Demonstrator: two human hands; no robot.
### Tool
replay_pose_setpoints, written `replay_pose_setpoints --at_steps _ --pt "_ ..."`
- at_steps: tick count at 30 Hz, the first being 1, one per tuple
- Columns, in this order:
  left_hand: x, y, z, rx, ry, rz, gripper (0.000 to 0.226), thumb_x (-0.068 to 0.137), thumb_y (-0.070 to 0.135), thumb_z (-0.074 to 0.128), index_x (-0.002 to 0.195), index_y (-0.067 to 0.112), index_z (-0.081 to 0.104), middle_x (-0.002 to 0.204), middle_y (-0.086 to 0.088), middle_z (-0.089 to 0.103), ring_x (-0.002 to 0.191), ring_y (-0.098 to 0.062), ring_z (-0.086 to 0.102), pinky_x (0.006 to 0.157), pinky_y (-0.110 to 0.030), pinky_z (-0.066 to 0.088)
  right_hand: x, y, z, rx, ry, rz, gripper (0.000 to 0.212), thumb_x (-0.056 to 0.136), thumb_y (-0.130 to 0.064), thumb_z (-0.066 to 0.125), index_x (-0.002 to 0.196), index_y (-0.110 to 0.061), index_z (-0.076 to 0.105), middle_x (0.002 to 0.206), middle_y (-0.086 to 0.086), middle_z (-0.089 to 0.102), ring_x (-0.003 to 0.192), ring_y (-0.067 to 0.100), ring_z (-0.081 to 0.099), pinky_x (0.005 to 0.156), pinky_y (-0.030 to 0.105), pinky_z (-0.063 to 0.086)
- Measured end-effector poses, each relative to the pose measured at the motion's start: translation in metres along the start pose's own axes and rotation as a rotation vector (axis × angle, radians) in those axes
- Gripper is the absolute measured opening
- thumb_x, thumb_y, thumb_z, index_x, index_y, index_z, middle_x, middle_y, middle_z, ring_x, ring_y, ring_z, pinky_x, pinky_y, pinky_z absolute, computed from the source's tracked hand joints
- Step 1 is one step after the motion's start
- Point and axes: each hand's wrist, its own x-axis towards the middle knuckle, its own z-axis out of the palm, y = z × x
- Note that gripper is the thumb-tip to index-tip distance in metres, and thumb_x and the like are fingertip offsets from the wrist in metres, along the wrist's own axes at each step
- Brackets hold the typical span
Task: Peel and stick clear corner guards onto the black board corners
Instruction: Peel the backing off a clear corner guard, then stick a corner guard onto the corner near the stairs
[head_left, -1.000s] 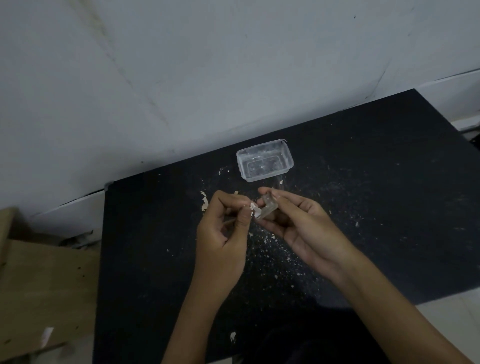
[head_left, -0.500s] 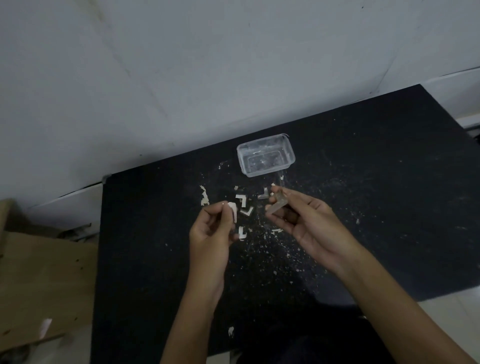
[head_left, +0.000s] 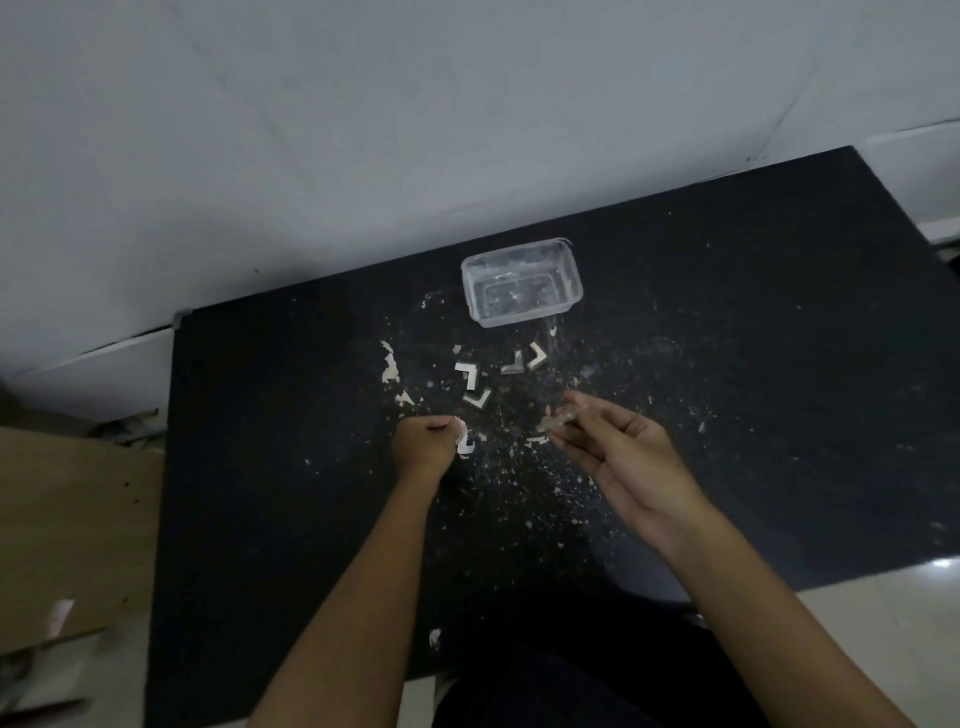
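Note:
A black board (head_left: 753, 364) lies flat below the wall, littered with pale scraps. My right hand (head_left: 618, 452) pinches a clear corner guard (head_left: 558, 420) between thumb and fingers, above the board's middle. My left hand (head_left: 426, 441) is curled low over the board, pinching a white backing strip (head_left: 460, 431) at its fingertips. Several white L-shaped backing pieces (head_left: 472, 382) lie between the hands and a clear plastic container (head_left: 521, 280).
The container stands near the board's far edge, by the white wall. A guard is stuck on the board's far left corner (head_left: 183, 316). A brown wooden surface (head_left: 67, 519) sits left of the board. Pale floor shows at the lower right.
My hands have moved apart: the backing strip came off the guard. My left hand dropped toward the board with the strip, and my right hand carried the guard to the right.

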Motion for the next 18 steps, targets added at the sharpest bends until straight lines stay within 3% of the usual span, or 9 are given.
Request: replay_pose_setpoints --at_steps 6,9,11,15,18 --pt "0.005 -0.004 0.006 -0.097 -0.02 -0.02 0.024 0.088 0.011 0.076 0.112 0.015 0.076 0.108 -0.002 0.077 0.101 -0.018 0.071 0.094 -0.033 0.057 0.004 -0.002 -0.002 -0.001 -0.027 -0.002 0.028 0.09 -0.015 0.064 0.111 0.002 0.067 0.104 0.02 0.074 0.101 0.024 0.072 0.091 0.033 0.058" --pt "0.002 -0.007 0.002 -0.151 0.011 0.0 0.028 0.085 0.014 0.08 0.111 0.021 0.071 0.097 0.008 0.073 0.089 -0.009 0.068 0.086 -0.029 0.056 0.007 0.0 -0.001 -0.013 -0.024 -0.001 0.03 0.085 -0.02 0.068 0.104 0.003 0.068 0.101 0.019 0.074 0.101 0.025 0.072 0.087 0.031 0.059" --pt "-0.001 -0.01 -0.003 -0.194 0.013 0.004 0.028 0.087 0.014 0.078 0.113 0.02 0.07 0.102 0.005 0.072 0.084 -0.003 0.063 0.076 -0.022 0.051 0.009 0.003 -0.001 -0.022 -0.018 0.0 0.029 0.084 -0.022 0.068 0.101 0.002 0.068 0.097 0.017 0.075 0.1 0.025 0.072 0.085 0.03 0.059" --pt "-0.017 -0.001 -0.018 -0.327 0.061 -0.001 0.021 0.096 0.018 0.068 0.115 0.026 0.068 0.117 0.003 0.069 0.092 -0.005 0.062 0.075 -0.02 0.047 0.012 0.008 0.002 -0.061 -0.015 0.004 0.028 0.082 -0.024 0.067 0.097 0.0 0.069 0.091 0.013 0.075 0.095 0.022 0.072 0.086 0.03 0.059" --pt "-0.048 0.016 -0.037 -0.536 -0.037 0.035 0.017 0.098 0.031 0.065 0.114 0.032 0.071 0.111 0.009 0.072 0.095 -0.006 0.064 0.076 -0.021 0.05 0.014 0.015 0.01 -0.105 -0.018 0.004 0.022 0.087 -0.021 0.065 0.094 0.0 0.069 0.085 0.01 0.075 0.087 0.018 0.073 0.084 0.029 0.06"
